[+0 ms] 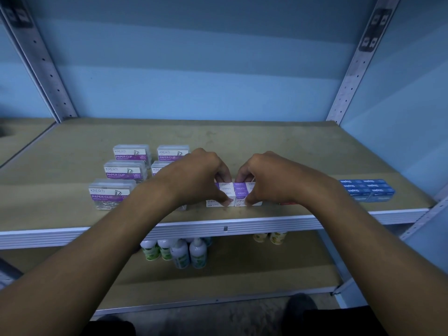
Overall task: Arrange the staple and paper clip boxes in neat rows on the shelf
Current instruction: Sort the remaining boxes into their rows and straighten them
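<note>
Purple and white staple boxes point(234, 194) stand packed together near the front edge of the brown shelf point(266, 146). My left hand point(198, 175) grips the left side of this block, fingers behind and thumb in front. My right hand point(269, 178) grips its right side the same way. To the left, clear paper clip boxes point(126, 169) with purple labels sit in two rows running front to back; my left arm hides part of the right row. A block of blue staple boxes point(367, 189) sits at the right.
A small red thing point(287, 203) peeks out under my right wrist. Perforated metal uprights point(349, 81) frame the shelf against a blue wall. White bottles point(179, 251) stand on the lower shelf, beneath the grey front rail point(225, 228).
</note>
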`<state>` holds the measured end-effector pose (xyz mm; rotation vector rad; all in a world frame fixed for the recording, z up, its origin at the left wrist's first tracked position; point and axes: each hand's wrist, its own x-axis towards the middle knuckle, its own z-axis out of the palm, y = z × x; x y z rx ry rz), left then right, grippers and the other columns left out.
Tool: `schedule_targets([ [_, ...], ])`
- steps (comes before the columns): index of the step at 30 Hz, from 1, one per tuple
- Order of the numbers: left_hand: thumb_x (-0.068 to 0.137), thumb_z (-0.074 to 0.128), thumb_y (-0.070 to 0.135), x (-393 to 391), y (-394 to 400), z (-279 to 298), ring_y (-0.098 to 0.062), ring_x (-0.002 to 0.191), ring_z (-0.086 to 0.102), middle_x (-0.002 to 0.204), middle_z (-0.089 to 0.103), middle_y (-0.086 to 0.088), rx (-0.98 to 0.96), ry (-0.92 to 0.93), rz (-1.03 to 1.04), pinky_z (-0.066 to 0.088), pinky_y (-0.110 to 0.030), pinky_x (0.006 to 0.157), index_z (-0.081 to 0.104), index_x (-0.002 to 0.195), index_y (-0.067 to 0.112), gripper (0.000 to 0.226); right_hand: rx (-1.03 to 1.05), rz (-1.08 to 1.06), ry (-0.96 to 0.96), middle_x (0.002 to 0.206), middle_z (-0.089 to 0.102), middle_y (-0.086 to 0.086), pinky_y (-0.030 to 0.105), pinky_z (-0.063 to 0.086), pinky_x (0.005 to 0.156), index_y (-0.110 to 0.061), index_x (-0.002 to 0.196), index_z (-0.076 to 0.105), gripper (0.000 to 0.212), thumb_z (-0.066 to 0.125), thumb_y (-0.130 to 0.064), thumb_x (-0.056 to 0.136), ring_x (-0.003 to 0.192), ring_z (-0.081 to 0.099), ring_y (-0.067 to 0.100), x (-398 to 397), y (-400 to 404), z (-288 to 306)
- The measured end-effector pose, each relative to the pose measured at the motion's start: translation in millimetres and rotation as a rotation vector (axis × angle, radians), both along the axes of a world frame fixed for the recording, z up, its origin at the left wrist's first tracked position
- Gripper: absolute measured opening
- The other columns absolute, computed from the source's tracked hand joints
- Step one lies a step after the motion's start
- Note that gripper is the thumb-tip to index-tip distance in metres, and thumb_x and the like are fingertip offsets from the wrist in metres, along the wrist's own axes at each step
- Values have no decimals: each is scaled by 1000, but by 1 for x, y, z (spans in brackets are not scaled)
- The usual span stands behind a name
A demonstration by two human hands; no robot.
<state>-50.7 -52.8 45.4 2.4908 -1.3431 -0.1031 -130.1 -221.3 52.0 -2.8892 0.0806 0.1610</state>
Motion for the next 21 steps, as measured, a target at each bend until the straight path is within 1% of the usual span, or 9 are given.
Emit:
schedule_targets([
  [3,67,82,50,-1,2,1,-3,88,61,105,72,12,31,-19,-15,54,-29,81,74,109,30,47,-3,41,15,113,71,-6,35,58,80,-26,117,72,44,84,-29,75,94,65,13,-1,2,5],
  [5,68,80,54,-2,5,6,-7,99,62,113,70,12,21,-56,-18,54,-31,86,71,116,30,54,21,47,3,116,69,-9,23,51,75,-26,122,70,42,78,-29,81,95,63,8,0,3,13],
  [7,72,77,54,0,13,15,-8,104,61,116,69,12,-27,-96,5,52,-30,88,68,120,29,54,86,24,-43,115,69,-10,14,44,69,-27,122,69,36,68,-18,87,89,61,1,2,3,20],
  [9,77,75,48,5,24,23,-6,99,61,112,70,12,-84,-130,32,54,-32,87,70,117,30,44,148,5,-105,112,68,-10,9,40,67,-28,118,70,38,57,-8,89,85,59,-4,6,6,25],
  [11,80,76,38,13,39,28,-5,89,64,105,73,12,-131,-151,69,54,-31,84,73,110,30,31,175,7,-157,111,68,-11,6,37,67,-30,116,71,41,53,-5,89,84,58,-7,11,13,28],
  [13,82,76,28,22,57,30,-7,84,67,101,74,10,-155,-170,118,54,-28,81,75,105,29,24,198,33,-197,112,67,-12,5,37,68,-31,116,71,40,53,-6,90,86,56,-8,16,23,29],
  [17,80,78,26,39,92,28,-8,86,67,103,74,7,-136,-169,215,56,-33,81,75,107,28,27,216,88,-231,118,65,-13,5,37,73,-31,120,68,40,54,-8,90,84,54,-12,28,42,25],
  [19,79,79,26,46,106,25,-10,87,67,106,74,6,-131,-157,248,56,-35,83,75,107,28,28,211,99,-222,123,63,-12,14,42,81,-31,123,66,41,54,-10,90,89,55,-5,35,50,22],
  [21,79,79,26,52,118,22,-11,90,66,109,73,5,-111,-152,273,55,-33,84,75,108,27,30,195,109,-213,127,61,-10,23,45,88,-32,125,64,39,55,-15,91,98,56,2,42,58,18],
])
